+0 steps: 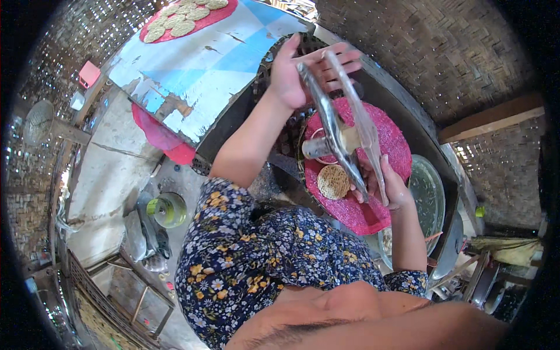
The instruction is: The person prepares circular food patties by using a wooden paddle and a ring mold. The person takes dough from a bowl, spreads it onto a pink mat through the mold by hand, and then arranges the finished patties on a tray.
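Observation:
In front of me is a hand press [330,144] with two long bars, one shiny and dark, one pale and translucent, and a short cylinder between them. My right hand [385,183] grips the lower ends of the bars. My left hand [313,72] is raised at their upper ends, palm towards them and fingers spread; whether it touches them is unclear. Beneath the press lies a round tray with a pink woven surface [385,127]. A flat round cake of pale noodle strands [333,181] rests on it, beside a thin ring [316,162] partly hidden by the cylinder.
A blue-and-white covered table [197,83] stands at upper left, its covering torn. On it, a pink mat [153,38] carries several noodle cakes [183,29]. A large basin [426,197] sits right of the tray. A clear container [173,210] is at lower left.

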Action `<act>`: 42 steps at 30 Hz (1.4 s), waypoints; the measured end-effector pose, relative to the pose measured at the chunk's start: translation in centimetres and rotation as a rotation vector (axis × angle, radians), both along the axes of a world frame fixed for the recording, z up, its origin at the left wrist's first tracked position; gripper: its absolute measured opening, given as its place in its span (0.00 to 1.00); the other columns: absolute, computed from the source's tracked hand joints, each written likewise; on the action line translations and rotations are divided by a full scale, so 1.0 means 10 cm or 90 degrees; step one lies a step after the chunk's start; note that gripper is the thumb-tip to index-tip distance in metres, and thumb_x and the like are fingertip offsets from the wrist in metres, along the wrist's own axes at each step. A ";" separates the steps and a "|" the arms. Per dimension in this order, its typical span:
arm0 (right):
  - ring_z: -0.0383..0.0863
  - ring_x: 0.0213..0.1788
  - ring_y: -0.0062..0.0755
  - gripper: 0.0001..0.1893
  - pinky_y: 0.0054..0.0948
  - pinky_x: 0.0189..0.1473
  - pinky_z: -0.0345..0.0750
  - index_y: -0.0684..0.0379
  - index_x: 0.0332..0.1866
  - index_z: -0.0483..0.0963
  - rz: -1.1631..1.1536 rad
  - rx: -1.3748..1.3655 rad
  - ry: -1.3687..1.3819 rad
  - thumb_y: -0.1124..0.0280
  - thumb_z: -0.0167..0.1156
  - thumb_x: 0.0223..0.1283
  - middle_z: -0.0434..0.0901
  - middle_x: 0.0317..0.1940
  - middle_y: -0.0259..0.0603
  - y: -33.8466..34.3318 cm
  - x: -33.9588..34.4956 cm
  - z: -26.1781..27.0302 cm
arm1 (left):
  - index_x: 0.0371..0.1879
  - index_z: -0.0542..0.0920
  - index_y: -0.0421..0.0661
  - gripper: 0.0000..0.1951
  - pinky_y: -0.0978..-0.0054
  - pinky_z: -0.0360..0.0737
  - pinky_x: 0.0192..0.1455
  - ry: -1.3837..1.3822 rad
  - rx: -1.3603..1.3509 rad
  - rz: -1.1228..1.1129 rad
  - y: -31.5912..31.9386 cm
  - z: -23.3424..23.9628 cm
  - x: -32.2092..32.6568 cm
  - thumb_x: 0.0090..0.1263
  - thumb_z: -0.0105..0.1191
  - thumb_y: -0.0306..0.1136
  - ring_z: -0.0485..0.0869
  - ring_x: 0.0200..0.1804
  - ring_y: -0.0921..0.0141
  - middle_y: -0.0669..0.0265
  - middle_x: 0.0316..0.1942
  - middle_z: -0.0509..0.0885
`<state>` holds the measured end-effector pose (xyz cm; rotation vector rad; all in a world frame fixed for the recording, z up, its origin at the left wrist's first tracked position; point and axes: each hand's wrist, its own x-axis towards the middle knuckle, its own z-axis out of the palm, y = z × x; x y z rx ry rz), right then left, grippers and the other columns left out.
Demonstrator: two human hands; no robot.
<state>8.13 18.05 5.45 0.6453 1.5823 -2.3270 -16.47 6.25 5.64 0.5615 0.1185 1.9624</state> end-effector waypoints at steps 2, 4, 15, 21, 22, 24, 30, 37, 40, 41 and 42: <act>0.76 0.25 0.33 0.34 0.28 0.29 0.73 0.59 0.54 0.61 0.029 0.006 -0.005 0.38 0.32 0.58 0.75 0.26 0.44 0.10 0.01 -0.02 | 0.55 0.64 0.36 0.40 0.53 0.58 0.63 -0.024 0.171 -0.121 0.18 -0.16 -0.10 0.61 0.28 0.65 0.67 0.57 0.52 0.54 0.45 0.75; 0.76 0.24 0.32 0.34 0.26 0.27 0.73 0.58 0.55 0.62 0.050 0.049 -0.042 0.38 0.31 0.58 0.76 0.27 0.45 0.26 0.00 0.01 | 0.50 0.68 0.37 0.40 0.54 0.59 0.63 -0.064 0.165 -0.079 0.30 -0.22 -0.06 0.59 0.28 0.67 0.70 0.55 0.52 0.57 0.36 0.77; 0.77 0.23 0.32 0.36 0.26 0.25 0.74 0.62 0.39 0.69 0.073 0.235 -0.185 0.35 0.32 0.56 0.76 0.24 0.46 0.48 -0.02 0.06 | 0.16 0.69 0.49 0.28 0.63 0.68 0.45 -0.158 0.030 0.058 0.46 -0.57 0.12 0.57 0.40 0.65 0.71 0.28 0.65 0.67 0.18 0.71; 0.75 0.20 0.30 0.33 0.25 0.21 0.71 0.59 0.41 0.69 0.072 0.280 -0.151 0.36 0.33 0.57 0.75 0.21 0.43 0.27 -0.17 0.02 | 0.12 0.67 0.51 0.28 0.67 0.68 0.37 -0.145 -0.018 0.104 0.27 -0.50 0.00 0.58 0.38 0.65 0.70 0.24 0.67 0.70 0.13 0.68; 0.75 0.19 0.30 0.32 0.25 0.20 0.70 0.59 0.41 0.69 0.077 0.295 -0.136 0.37 0.33 0.57 0.75 0.21 0.42 0.26 -0.20 0.00 | 0.12 0.67 0.51 0.28 0.67 0.68 0.37 -0.144 -0.017 0.105 0.27 -0.50 -0.05 0.58 0.38 0.65 0.70 0.24 0.67 0.70 0.13 0.68; 0.73 0.16 0.26 0.31 0.23 0.18 0.68 0.61 0.38 0.71 0.049 0.303 -0.108 0.39 0.36 0.58 0.74 0.18 0.40 0.25 -0.26 -0.07 | 0.11 0.67 0.52 0.28 0.67 0.68 0.36 -0.117 -0.001 0.105 0.27 -0.49 -0.15 0.58 0.38 0.65 0.69 0.23 0.67 0.70 0.12 0.67; 0.69 0.14 0.24 0.29 0.23 0.16 0.65 0.62 0.32 0.71 0.001 0.396 -0.068 0.41 0.43 0.57 0.72 0.16 0.38 0.30 -0.30 -0.02 | 0.07 0.61 0.54 0.28 0.70 0.65 0.30 -0.133 -0.020 0.112 0.40 -0.46 -0.20 0.58 0.38 0.65 0.67 0.18 0.68 0.72 0.08 0.63; 0.66 0.12 0.23 0.28 0.23 0.14 0.62 0.62 0.30 0.71 -0.012 0.522 -0.129 0.42 0.44 0.57 0.69 0.14 0.35 0.36 -0.11 0.07 | 0.05 0.56 0.55 0.28 0.71 0.62 0.27 -0.206 -0.064 0.101 0.53 -0.59 0.02 0.60 0.34 0.62 0.63 0.14 0.70 0.73 0.06 0.59; 0.65 0.11 0.22 0.28 0.22 0.13 0.61 0.62 0.28 0.71 -0.013 0.526 -0.135 0.42 0.45 0.56 0.69 0.13 0.35 0.31 0.00 0.04 | 0.04 0.56 0.55 0.28 0.71 0.62 0.26 -0.215 -0.086 0.082 0.46 -0.56 0.13 0.61 0.34 0.62 0.62 0.14 0.70 0.73 0.06 0.58; 0.65 0.11 0.22 0.28 0.21 0.12 0.60 0.61 0.27 0.71 -0.020 0.525 -0.132 0.42 0.45 0.56 0.69 0.12 0.35 0.28 0.01 0.02 | 0.04 0.55 0.56 0.29 0.72 0.62 0.25 -0.223 -0.112 0.084 0.41 -0.55 0.16 0.60 0.33 0.63 0.61 0.13 0.71 0.73 0.05 0.58; 0.65 0.11 0.22 0.28 0.21 0.12 0.60 0.61 0.27 0.71 -0.024 0.523 -0.134 0.42 0.45 0.56 0.69 0.12 0.35 0.25 0.03 -0.01 | 0.04 0.55 0.56 0.29 0.72 0.62 0.25 -0.223 -0.115 0.080 0.37 -0.54 0.17 0.60 0.33 0.63 0.61 0.13 0.71 0.73 0.05 0.58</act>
